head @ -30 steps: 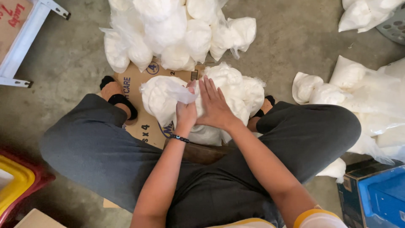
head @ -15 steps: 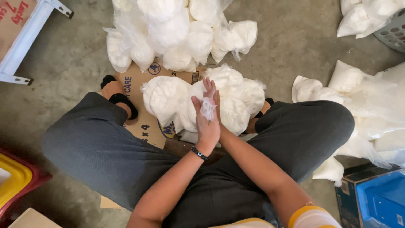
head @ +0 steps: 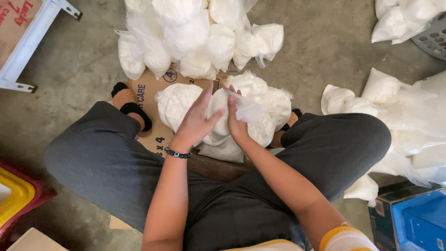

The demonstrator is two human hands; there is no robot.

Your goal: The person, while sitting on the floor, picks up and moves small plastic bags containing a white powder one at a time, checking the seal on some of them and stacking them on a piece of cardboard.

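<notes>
I sit over a flattened cardboard sheet [head: 147, 89] with several clear plastic bags of white powder [head: 176, 103] between my feet. My left hand [head: 197, 122], a dark bead bracelet on its wrist, is flat with fingers spread against the front bag. My right hand [head: 236, 122] pinches the twisted plastic neck [head: 248, 108] of that bag, fingers pointing up beside the left hand. Both palms face each other with the bag's top between them.
A heap of filled white bags [head: 195, 35] lies beyond the cardboard, more bags [head: 409, 121] to the right. A blue crate [head: 411, 218] sits at lower right, a grey basket [head: 434, 35] at top right, a white frame [head: 28, 51] upper left, red and yellow plastic [head: 14, 200] lower left.
My hands were pressed together on the twisted bag neck; now the left hand has slid left and opened flat while the right keeps hold of the plastic.
</notes>
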